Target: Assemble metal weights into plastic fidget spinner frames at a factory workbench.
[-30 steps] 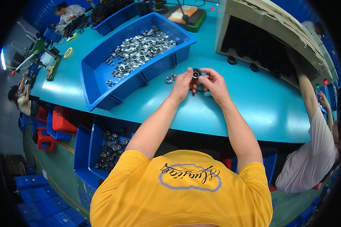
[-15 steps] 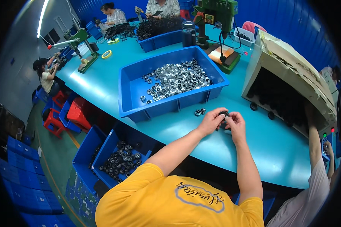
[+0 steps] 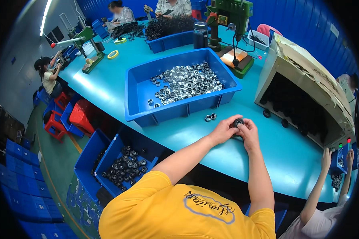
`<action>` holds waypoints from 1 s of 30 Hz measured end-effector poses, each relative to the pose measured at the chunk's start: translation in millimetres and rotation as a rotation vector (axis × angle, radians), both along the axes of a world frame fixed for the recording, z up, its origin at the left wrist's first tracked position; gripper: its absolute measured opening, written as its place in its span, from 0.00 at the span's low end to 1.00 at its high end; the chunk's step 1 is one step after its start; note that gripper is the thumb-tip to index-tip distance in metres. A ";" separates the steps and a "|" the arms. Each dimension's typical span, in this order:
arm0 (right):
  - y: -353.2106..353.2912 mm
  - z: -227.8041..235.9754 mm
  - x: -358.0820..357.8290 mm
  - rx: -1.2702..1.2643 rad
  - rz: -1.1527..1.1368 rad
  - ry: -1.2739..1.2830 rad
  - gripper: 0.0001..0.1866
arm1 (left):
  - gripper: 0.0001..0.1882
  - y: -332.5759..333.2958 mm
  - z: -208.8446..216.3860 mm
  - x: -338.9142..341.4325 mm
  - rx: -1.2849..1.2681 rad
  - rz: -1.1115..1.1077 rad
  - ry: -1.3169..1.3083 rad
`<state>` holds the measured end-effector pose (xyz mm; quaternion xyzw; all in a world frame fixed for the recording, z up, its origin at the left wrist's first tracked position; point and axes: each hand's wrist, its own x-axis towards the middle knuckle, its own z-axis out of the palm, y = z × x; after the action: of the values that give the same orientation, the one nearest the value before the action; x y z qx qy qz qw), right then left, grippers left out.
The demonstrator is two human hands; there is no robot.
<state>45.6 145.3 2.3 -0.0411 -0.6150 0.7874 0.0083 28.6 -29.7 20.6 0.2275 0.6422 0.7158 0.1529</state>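
Both my hands meet over the turquoise table and grip one small black wheel (image 3: 238,122) with a round centre. My left hand (image 3: 222,131) pinches it from the left, and my right hand (image 3: 249,134) has fingers and thumb on its right side. The fingers cover part of the wheel. Just left of it, two small shiny metal hubs (image 3: 210,117) rest on the table. Beyond them stands a large blue bin (image 3: 179,110) with many loose metal hubs (image 3: 189,81) in it.
At right, an open cardboard box (image 3: 263,85) holds dark wheels, some spilling onto the table (image 3: 275,159). Lower left, a blue crate (image 3: 101,165) contains black wheels. A green press (image 3: 243,65) and dark bottle (image 3: 200,35) stand behind. A co-worker's hands (image 3: 327,157) are at far right.
The wheel in my hands has tilted, so its round face now shows more. At the right, the co-worker's arm has come out of the cardboard box and moved to the small bin beside it.
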 end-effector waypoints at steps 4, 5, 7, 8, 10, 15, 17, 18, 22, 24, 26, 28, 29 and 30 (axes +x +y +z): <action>-1.0 -0.1 -0.3 0.028 -0.016 0.003 0.12 | 0.27 0.0 0.6 0.2 -0.050 0.020 0.024; -3.5 2.2 1.0 0.031 -0.025 0.011 0.12 | 0.27 -0.8 0.9 0.3 -0.058 0.025 0.030; -7.0 6.4 5.7 0.040 -0.044 0.025 0.12 | 0.28 -0.4 0.9 2.2 -0.066 0.031 0.038; -6.9 6.2 6.3 0.032 -0.042 0.035 0.12 | 0.28 0.2 0.1 1.8 -0.059 0.036 0.050; -4.8 4.6 4.0 0.007 -0.024 0.056 0.12 | 0.29 2.4 -2.9 -1.8 -0.033 0.049 0.079; 3.1 7.4 7.5 -0.070 0.038 0.012 0.13 | 0.29 9.8 -13.6 -2.7 0.001 0.074 0.172; 2.5 9.2 2.5 -0.101 0.036 0.025 0.13 | 0.28 7.4 -6.0 -8.5 0.008 0.104 0.224; 2.6 9.8 3.4 -0.115 0.041 0.029 0.14 | 0.27 6.5 -2.2 -6.0 0.008 0.117 0.220; -2.6 21.8 7.5 -0.203 0.056 -0.017 0.14 | 0.27 2.8 10.0 6.4 0.004 0.141 0.107; -0.9 19.9 5.8 -0.203 0.080 0.007 0.14 | 0.26 4.2 11.4 4.8 -0.009 0.135 0.099; 0.4 19.2 7.4 -0.202 0.069 0.010 0.14 | 0.26 5.0 13.0 4.1 -0.056 0.140 0.107; 1.2 20.4 8.4 -0.209 0.063 0.003 0.14 | 0.24 4.7 16.4 5.8 -0.106 0.146 0.101; 0.2 22.4 8.7 -0.216 0.063 -0.007 0.14 | 0.23 4.5 16.4 5.9 -0.089 0.148 0.103; -0.3 23.4 9.0 -0.223 0.063 -0.017 0.14 | 0.22 4.7 16.1 6.9 -0.073 0.148 0.104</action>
<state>54.6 145.0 25.7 -0.0293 -0.5244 0.8506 -0.0265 35.6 -25.1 36.7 0.2105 0.6900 0.6885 0.0744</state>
